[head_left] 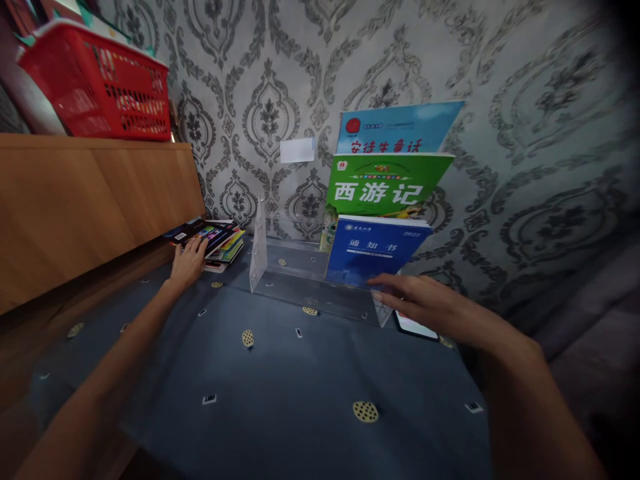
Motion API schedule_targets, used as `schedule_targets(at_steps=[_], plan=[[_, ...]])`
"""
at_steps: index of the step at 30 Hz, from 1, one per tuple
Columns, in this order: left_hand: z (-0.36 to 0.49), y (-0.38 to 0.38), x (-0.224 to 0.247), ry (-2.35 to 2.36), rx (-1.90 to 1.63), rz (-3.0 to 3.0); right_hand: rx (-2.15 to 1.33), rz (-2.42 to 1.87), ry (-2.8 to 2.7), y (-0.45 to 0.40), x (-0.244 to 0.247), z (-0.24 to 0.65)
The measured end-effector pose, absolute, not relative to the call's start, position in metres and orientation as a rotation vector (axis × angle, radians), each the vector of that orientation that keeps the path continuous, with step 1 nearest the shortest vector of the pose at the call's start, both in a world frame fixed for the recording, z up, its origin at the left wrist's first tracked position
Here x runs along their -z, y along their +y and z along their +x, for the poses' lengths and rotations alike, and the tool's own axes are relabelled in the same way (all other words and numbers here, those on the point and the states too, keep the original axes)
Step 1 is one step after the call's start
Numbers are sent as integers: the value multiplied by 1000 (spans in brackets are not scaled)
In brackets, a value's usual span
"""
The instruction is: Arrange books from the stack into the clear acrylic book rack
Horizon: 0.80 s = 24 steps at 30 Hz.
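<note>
My left hand point(190, 261) rests on the dark-covered book point(213, 235) at the top of a small stack of books point(227, 253), fingers spread over its cover. My right hand point(407, 293) is at the right end of a clear plastic book rack point(310, 297), its fingers stretched out by the lower edge of a blue booklet point(377, 247). Whether the fingertips press on the booklet or only on the rack, I cannot tell. Behind the blue booklet, a green book point(390, 180) and a light-blue book point(400, 127) stand upright in stepped rows. The rack's left part holds no books.
A phone point(417, 327) lies partly under my right hand. At the left stands a wooden cabinet point(100, 200) with a red plastic basket point(100, 87) on it. A blue patterned cloth point(280, 393) covers the table. A white switch plate point(297, 151) is on the patterned wall.
</note>
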<state>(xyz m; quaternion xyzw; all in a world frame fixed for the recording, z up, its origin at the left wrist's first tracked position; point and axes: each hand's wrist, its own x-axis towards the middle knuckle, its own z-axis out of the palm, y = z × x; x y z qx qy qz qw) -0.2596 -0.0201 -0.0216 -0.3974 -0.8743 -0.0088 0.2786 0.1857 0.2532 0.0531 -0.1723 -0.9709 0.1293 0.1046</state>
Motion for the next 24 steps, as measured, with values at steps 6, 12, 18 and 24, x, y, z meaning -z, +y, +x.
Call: schedule_targets(at_steps=[6, 12, 18, 24], plan=[[-258, -15, 25, -2406, -1, -1016, -430, -515, -2889, 252, -58, 188], [-243, -29, 42, -2414, -100, -1006, -452, -551, -2889, 249, -65, 192], [-228, -45, 60, -2484, -287, -1023, -471, -528, -2850, 248, -63, 193], [-210, -59, 71, -2603, -358, -1050, -483, -515, -2895, 246, -65, 191]])
